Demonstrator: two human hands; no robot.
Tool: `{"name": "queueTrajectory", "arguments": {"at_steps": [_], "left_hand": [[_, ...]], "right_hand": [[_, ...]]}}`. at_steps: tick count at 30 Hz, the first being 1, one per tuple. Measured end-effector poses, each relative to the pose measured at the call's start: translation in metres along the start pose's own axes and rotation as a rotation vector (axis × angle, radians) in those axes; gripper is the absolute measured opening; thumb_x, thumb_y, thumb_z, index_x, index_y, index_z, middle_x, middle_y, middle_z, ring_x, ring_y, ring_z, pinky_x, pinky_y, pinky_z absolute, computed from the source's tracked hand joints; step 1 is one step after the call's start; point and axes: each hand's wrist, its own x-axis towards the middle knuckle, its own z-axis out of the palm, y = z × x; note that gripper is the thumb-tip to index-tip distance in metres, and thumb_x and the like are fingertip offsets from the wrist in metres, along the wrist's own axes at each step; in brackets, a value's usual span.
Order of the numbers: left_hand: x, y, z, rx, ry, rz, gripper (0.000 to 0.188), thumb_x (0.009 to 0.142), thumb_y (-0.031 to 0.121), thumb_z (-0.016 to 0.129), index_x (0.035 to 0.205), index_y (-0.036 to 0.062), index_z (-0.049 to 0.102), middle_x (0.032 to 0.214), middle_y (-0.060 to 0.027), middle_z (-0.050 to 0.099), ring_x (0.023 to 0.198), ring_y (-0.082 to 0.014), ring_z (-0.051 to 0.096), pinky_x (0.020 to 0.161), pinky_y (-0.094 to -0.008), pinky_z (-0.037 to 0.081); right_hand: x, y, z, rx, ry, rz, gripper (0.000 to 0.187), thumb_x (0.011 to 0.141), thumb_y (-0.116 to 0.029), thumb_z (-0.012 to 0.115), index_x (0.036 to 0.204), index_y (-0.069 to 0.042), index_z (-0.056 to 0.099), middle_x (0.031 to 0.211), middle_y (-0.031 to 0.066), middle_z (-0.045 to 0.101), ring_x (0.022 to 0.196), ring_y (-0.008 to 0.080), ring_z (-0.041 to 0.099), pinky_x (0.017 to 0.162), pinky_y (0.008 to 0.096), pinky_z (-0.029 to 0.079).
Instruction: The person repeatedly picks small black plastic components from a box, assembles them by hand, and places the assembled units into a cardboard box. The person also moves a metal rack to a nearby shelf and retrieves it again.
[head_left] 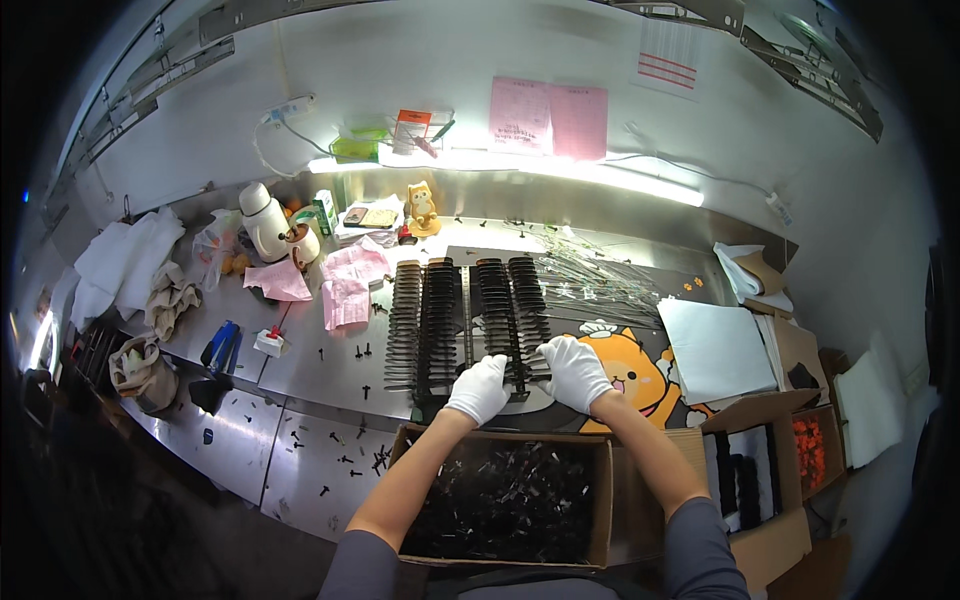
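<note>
A rack of black comb-like parts [437, 325], stacked in several long rows, lies on the steel table in front of me. My left hand [481, 390], in a white glove, is closed at the near end of the rack's middle. My right hand [576, 374], gloved too, has its fingers curled together by the near end of the rightmost row [526, 305]. What either hand pinches is hidden or too small to name. Just below my hands stands an open cardboard box [603, 500] full of small black plastic pieces [505, 500].
Thin wires or rods [600, 270] lie in a bundle behind a mat with a cartoon fox-like animal [630, 370]. White sheets [715, 345] and another carton [790, 470] are at right. Small black screws [345, 460], a blue-black tool [220, 345] and a white flask [263, 220] are at left.
</note>
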Motion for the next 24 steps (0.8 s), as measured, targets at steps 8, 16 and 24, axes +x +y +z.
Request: {"name": "queueTrajectory", "arguments": {"at_steps": [8,16,24], "left_hand": [[-0.003,-0.018,0.017,0.095,0.121,0.237,0.033,0.079,0.015,0.067,0.109,0.0030,0.061,0.091,-0.0158,0.068,0.090,-0.0335,0.064,0.091,-0.0400,0.049],[-0.026,0.047,0.075,0.335,0.735,-0.052,0.041,0.081,0.009,0.056,0.121,-0.0046,0.057,0.097,-0.0157,0.067,0.082,-0.0264,0.067,0.096,-0.0371,0.048],[0.032,-0.002,-0.020,0.056,-0.390,0.100,0.036,0.084,0.009,0.054,0.120,0.0035,0.053,0.098,-0.0227,0.067,0.091,-0.0400,0.066,0.079,-0.0471,0.053]], "right_hand": [[0.002,0.024,0.034,0.268,-0.133,-0.089,0.034,0.084,-0.029,0.067,0.105,-0.003,0.060,0.092,0.0159,0.067,0.084,0.0319,0.066,0.073,0.0430,0.053],[-0.036,-0.053,0.113,0.320,0.359,0.313,0.039,0.089,-0.015,0.052,0.122,0.005,0.052,0.075,0.0174,0.066,0.058,0.0276,0.067,0.049,0.0387,0.053],[0.025,0.023,0.017,0.362,-0.324,-0.102,0.031,0.086,-0.029,0.062,0.105,-0.005,0.058,0.085,0.0181,0.068,0.080,0.0351,0.067,0.071,0.0426,0.054]]}}
